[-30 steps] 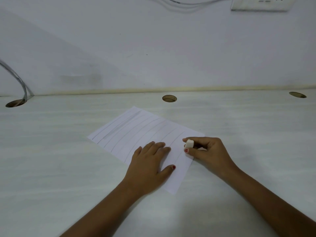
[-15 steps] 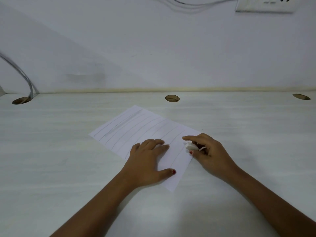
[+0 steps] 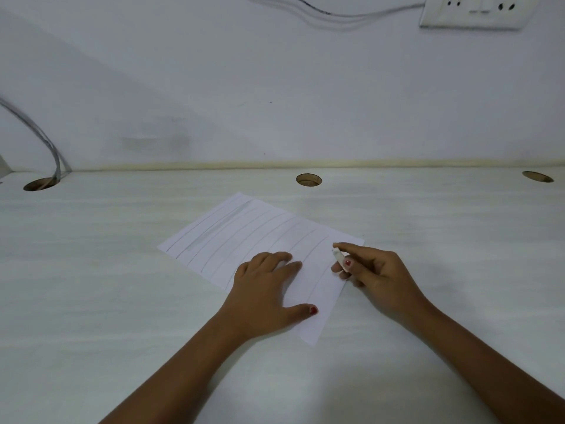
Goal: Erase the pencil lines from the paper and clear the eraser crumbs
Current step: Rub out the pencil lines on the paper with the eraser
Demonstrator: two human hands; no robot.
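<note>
cable hole point(image 3: 308, 179) behind paper point(image 3: 260, 234), wall socket point(image 3: 472, 10) above

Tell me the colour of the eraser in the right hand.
White; the eraser sits pinched in the right hand, clearest in the head view.

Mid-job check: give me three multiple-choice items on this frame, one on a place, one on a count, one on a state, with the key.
1. Where is the left hand?
A) flat on the paper
B) beside it
C) raised in the air

2. How many round holes show in the desk?
A) two
B) three
C) five

3. The right hand is:
A) open and empty
B) pinching the eraser
C) an empty fist

Key: 1 A, its palm and fingers lie on the paper; 2 B, one at left, one centre, one at right; 3 B, thumb and fingers hold the white block.
</note>
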